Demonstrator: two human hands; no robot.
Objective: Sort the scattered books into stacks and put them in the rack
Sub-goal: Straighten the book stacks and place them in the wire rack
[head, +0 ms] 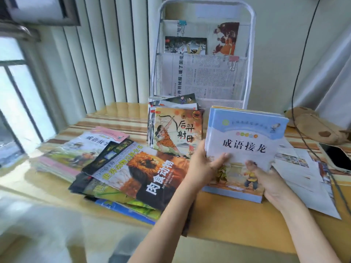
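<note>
Head view: a person at a yellow table, both hands on one bundle of books.
Blue stack: several thin blue-covered books held together, standing on their bottom edge on the table at about 3 o'clock of the frame's centre, cover towards the person and tilted back.
Left hand: at the stack's left edge, thumb lying across the cover; the other fingers are behind the books, so it looks clamped on them.
Right hand: at the lower right corner, thumb on the cover, fingers hidden behind; it pinches the stack too.
Rack: white frame with mesh pockets at 12 o'clock, against the wall, already holding newspapers and a few books.
Archer-cover stack: squared pile just beside the blue stack, at its 9 o'clock.
Lion-cover pile: loose, fanned books further left, not yet sorted.
Pink-cover pile: at the far left, roughly stacked.
Step in hand: squaring the blue stack, I'd judge.
Doing it well: tap the bottom edge flat on the table, press both sides inward evenly so no thin book slips out, then lift it upright towards a rack pocket.
Also there: loose papers and a phone at 3 o'clock.
</note>
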